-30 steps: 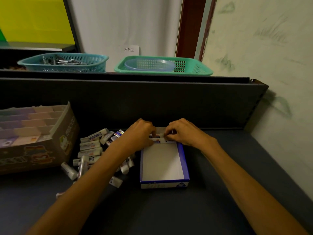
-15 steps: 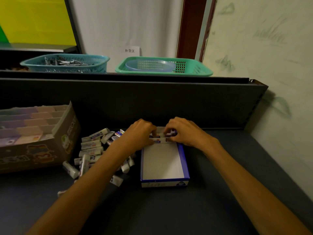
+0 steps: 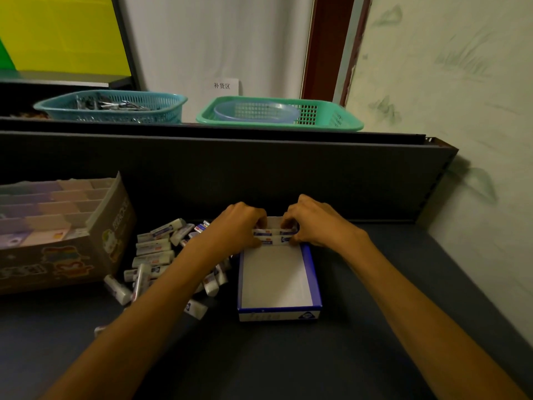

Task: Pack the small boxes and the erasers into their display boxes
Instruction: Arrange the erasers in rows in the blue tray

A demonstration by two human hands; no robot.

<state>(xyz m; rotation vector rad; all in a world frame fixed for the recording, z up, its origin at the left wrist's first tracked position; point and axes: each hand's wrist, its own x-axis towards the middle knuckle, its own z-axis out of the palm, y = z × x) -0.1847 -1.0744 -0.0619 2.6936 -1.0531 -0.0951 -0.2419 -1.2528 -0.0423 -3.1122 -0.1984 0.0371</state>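
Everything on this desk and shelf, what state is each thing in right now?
Blue display box: open, mostly empty, two erasers at its far end.
Two erasers: lying across the box, pressed by both hands.
Left hand: fingers on the erasers.
Right hand: fingers on the erasers.
Loose erasers: unpacked, in a heap.
Cardboard display box: open, rows of small boxes inside.
Teal basket: holds metal items.
Green basket: holds a bluish bowl.

— Is the light dim here?
— Yes, dim and greenish. The wall (image 3: 450, 90) at two o'clock is brightest, the desk (image 3: 288, 365) dark.
— Any distortion?
— Edges bend (wide lens); the carton (image 3: 66, 255) at nine o'clock looks soft.
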